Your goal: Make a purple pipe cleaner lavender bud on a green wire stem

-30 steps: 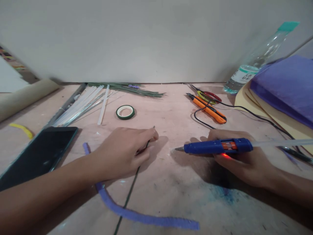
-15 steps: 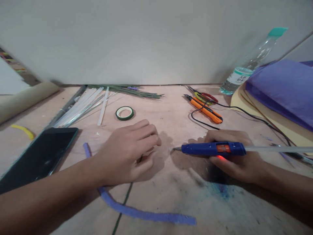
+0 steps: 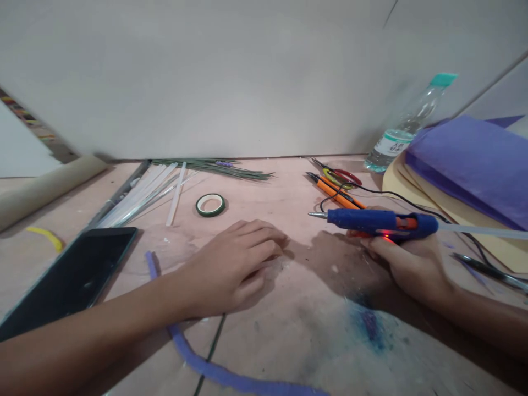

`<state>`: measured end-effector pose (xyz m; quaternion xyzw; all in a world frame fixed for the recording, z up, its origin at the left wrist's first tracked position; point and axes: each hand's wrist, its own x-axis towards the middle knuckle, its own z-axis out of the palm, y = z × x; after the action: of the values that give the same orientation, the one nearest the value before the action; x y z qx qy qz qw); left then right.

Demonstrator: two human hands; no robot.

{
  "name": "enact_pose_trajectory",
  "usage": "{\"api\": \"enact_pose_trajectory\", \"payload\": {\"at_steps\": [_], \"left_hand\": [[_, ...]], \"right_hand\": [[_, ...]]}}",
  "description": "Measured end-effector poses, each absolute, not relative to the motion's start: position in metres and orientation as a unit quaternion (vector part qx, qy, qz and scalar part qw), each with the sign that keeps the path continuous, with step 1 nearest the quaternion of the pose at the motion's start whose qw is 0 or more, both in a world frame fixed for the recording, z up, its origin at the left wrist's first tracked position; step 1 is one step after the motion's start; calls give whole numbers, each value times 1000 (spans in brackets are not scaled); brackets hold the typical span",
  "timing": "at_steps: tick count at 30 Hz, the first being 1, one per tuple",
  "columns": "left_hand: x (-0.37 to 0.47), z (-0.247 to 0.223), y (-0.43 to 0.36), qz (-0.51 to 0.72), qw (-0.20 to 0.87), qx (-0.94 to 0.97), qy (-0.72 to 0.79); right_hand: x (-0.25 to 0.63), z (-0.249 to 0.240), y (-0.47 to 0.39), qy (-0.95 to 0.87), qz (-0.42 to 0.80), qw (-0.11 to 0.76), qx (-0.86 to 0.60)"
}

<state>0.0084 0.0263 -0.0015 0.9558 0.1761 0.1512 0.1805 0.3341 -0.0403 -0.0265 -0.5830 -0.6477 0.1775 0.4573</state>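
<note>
My right hand point(image 3: 416, 269) is closed around a blue hot glue gun point(image 3: 363, 221), its metal nozzle pointing left above the table. A red light glows on the gun's underside, and a translucent glue stick point(image 3: 482, 230) sticks out of its back. Palm down on the table, my left hand point(image 3: 243, 261) lies with its fingers loosely extended and slightly bent; the space under the palm is hidden. Beneath my left forearm runs a long purple strip point(image 3: 185, 352), which crosses a thin green stem point(image 3: 214, 344).
Behind my hands lie a green tape roll point(image 3: 210, 205), glue sticks point(image 3: 140, 192), green stems point(image 3: 206, 166), an orange utility knife point(image 3: 334, 190) and scissors point(image 3: 342, 177). A phone point(image 3: 74, 280) is at left. At right stand a water bottle point(image 3: 396, 140) and purple sheets point(image 3: 466, 165). A black cord point(image 3: 404, 196) trails there.
The glue gun has been lifted off the tabletop and drawn right in my right hand. My left hand has shifted slightly right and its fingers have flattened. The view has tilted up a little.
</note>
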Motion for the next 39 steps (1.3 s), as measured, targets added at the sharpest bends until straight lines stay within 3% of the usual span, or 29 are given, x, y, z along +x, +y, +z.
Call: {"api": "enact_pose_trajectory", "payload": {"at_steps": [7, 16, 22, 34, 39], "left_hand": [[9, -4, 33, 164, 228, 950, 139], [7, 0, 32, 155, 228, 952, 135], [-2, -1, 34, 203, 287, 924, 147], [-4, 6, 41, 374, 350, 755, 409], [-5, 5, 43, 367, 354, 744, 433]], "right_hand": [[314, -18, -41, -527, 197, 512, -649], [316, -15, -41, -498, 228, 501, -670], [316, -16, -40, -489, 227, 496, -681], [318, -17, -38, -481, 230, 484, -694], [316, -15, -38, -477, 231, 482, -697]]}}
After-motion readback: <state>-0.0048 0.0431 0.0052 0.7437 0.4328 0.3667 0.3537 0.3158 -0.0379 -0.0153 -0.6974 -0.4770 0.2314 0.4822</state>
